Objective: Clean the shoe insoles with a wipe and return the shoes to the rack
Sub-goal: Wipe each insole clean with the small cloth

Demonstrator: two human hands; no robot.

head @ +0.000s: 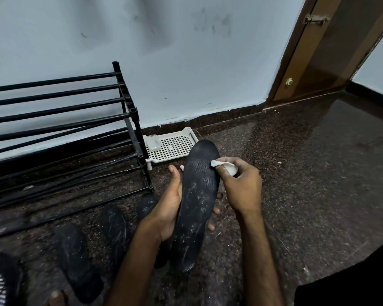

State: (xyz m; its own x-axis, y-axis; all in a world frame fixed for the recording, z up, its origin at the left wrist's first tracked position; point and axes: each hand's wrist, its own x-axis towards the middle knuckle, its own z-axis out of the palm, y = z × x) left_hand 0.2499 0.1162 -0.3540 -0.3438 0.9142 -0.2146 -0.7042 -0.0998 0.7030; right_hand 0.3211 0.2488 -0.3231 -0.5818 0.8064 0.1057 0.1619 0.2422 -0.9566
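Insole (197, 202) wiping is the step in hand. It is being held slanted above the floor (296, 173), toe end pointing toward the wall. The left hand (166, 208) is cradling it from beneath, thumb lying along the left edge and fingertips curling up past the right edge. The right hand (241, 186) is pinching a bunched white wipe (227, 167) and pressing one corner of it against the right edge near the toe.

The black surface is showing a fine dotted texture at the toe. The middle and heel are carrying pale streaks and specks, so most of the length is probably awaiting its pass. The next move is likely calling for strokes down toward the heel, with the left hand bracing the thin, flexible sole against the pressure.

Two other insoles (75, 261) are lying flat on the floor to the left, both dusty-looking. A dark shape partly hidden behind the left hand may be another. A shoe (0, 281) is peeking in at the bottom left corner, and nothing is showing on the visible part of the rack (60, 120). A white tray (170, 146) is sitting just beside the rack, against the wall.
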